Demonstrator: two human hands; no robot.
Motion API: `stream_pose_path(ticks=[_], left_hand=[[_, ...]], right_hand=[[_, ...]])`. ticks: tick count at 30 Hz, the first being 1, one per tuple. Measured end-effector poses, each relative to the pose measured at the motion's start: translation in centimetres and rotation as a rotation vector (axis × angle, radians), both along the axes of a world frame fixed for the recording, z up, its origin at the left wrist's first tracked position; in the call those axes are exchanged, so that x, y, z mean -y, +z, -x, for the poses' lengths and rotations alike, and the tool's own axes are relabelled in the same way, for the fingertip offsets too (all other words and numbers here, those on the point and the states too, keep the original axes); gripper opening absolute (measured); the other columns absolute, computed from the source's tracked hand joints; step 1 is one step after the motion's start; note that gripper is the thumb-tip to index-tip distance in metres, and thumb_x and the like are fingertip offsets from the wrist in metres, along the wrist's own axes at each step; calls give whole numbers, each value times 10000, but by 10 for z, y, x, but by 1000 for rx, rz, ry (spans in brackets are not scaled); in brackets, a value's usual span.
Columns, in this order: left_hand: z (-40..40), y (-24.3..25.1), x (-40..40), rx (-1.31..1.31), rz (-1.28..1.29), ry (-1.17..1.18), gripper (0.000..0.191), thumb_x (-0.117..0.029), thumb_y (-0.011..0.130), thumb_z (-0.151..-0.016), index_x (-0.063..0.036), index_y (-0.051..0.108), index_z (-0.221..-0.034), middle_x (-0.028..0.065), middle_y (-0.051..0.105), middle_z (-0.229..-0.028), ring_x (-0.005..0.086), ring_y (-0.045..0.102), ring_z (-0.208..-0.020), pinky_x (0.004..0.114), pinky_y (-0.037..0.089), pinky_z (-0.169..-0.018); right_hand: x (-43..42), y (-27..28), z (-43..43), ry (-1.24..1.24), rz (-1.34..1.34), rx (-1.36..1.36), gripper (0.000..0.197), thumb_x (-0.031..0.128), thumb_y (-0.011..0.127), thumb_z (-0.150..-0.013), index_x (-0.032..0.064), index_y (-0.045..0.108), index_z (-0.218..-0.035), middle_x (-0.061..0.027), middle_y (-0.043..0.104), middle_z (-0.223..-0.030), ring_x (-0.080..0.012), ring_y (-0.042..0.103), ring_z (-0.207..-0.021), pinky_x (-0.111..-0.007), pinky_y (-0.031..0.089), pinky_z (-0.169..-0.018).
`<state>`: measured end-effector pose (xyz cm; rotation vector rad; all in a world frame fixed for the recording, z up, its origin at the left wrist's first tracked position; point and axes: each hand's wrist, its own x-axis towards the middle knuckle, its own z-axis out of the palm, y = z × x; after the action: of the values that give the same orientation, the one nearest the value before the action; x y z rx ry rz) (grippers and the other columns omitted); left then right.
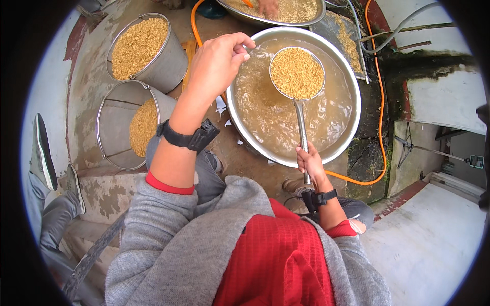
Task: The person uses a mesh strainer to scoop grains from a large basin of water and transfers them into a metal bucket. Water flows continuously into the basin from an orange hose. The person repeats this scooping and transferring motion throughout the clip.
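My right hand [311, 162] grips the metal handle of a round strainer ladle [298, 72]. Its bowl is heaped with wet golden grain [296, 70], which looks like unhusked rice. The bowl is over a wide metal basin [354, 118] of cloudy, rippling brown water [264, 114]. Up at the basin's left rim is my left hand [222, 57], its fingers curled and thumb and forefinger apart. I see nothing held in it, though its palm is hidden. Both wrists wear black straps.
Two metal buckets hold grain: a full one [178, 65] and a tilted, partly filled one [118, 114]. Beyond the basin, another person's hand [268, 8] reaches into a second grain-filled basin [321, 13]. An orange hose [382, 114] curves along the right. Another person's shoes [46, 153] show at left.
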<state>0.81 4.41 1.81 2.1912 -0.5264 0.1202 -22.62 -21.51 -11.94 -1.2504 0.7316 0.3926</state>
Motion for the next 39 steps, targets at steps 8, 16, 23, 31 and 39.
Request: stream_pose_path(ticks=[8, 16, 23, 31, 39], left_hand=[[-1, -2, -3, -2, 69, 29, 177, -63, 662, -790, -99, 675, -962, 78, 672, -809, 257, 659, -760, 364, 508, -689], [1, -1, -2, 50, 95, 3, 161, -66, 660, -802, -84, 678, -961, 79, 678, -836, 226, 661, -761, 351, 516, -684], [6, 0, 6, 181, 155, -55, 167, -79, 644, -820, -92, 682, -982, 105, 656, -886, 224, 666, -820, 339, 536, -721], [9, 18, 14, 471, 373, -156, 68, -143, 679, -790, -121, 687, -854, 28, 646, -806, 195, 664, -769, 316, 544, -624], [11, 17, 0, 447, 538, -84, 144, -40, 619, -776, -85, 706, -882, 105, 689, -803, 277, 679, -746, 368, 539, -649]], right_hand=[[-11, 18, -5, 12, 30, 19, 103, 86, 523, -963, 97, 455, -1040, 58, 344, -566, -43, 295, -394, -214, 263, -337], [-18, 23, -15, 80, 29, 24, 136, 103, 534, -960, 108, 427, -1044, 55, 359, -569, -45, 298, -389, -222, 274, -336], [-45, 45, -45, 189, 105, -6, 178, 108, 548, -955, 109, 433, -1090, 54, 391, -600, -41, 335, -399, -220, 273, -339], [-109, 46, -111, 610, 112, 352, 359, 63, 543, -940, 52, 407, -1272, 6, 485, -689, -72, 454, -493, -203, 390, -449], [-211, -2, -175, 1014, 270, 571, 478, 32, 510, -918, 39, 388, -1379, -77, 563, -1040, -128, 533, -922, -271, 450, -797]])
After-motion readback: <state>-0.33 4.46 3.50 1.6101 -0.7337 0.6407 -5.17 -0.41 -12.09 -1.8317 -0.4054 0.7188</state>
